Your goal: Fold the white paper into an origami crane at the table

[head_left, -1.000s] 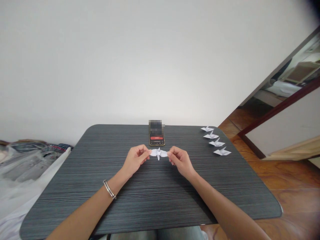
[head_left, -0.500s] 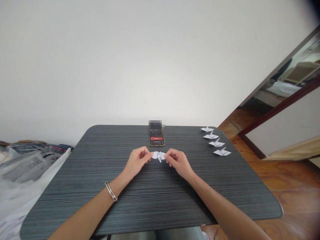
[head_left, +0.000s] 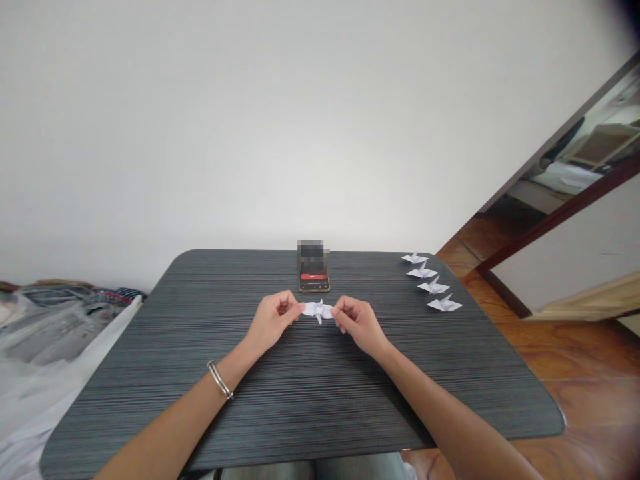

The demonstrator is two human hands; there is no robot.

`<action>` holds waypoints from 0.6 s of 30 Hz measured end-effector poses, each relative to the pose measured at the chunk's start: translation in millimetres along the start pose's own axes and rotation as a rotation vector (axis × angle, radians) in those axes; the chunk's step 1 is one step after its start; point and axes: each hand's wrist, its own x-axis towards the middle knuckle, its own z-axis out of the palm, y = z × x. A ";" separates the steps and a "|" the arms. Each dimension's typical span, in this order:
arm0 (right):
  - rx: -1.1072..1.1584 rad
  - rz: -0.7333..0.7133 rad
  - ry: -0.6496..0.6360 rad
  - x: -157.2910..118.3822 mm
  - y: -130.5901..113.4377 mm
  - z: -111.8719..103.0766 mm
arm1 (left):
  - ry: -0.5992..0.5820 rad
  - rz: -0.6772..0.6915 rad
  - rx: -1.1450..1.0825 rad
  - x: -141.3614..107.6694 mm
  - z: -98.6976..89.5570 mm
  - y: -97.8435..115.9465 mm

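A small white paper crane (head_left: 319, 310) is stretched between my two hands, over the middle of the dark table (head_left: 320, 393). My left hand (head_left: 274, 320) pinches one wing between thumb and forefinger. On the other side, my right hand (head_left: 359, 325) pinches the opposite wing in the same way. The wings are spread outward, and the folded head and tail stick out from the centre of the body. Parts of both wing tips are hidden under my fingers.
Several finished paper cranes (head_left: 433, 286) stand in a row near the table's right edge. Just beyond my hands, a phone (head_left: 315, 283) leans at the table's back, close to the white wall (head_left: 300, 120). Clear plastic bags (head_left: 60, 327) lie left of the table.
My hands have drawn slightly apart, and the crane's wings look flatter and more widely spread. Both hands still pinch the crane.
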 end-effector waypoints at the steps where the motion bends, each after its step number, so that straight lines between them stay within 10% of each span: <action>1: 0.006 0.004 -0.003 0.2 0.4 -0.3 | 0.000 -0.005 -0.014 0.1 -0.1 0.5; 18: 0.067 0.078 -0.096 0.8 4.2 4.9 | -0.079 -0.118 -0.315 -3.2 7.3 10.9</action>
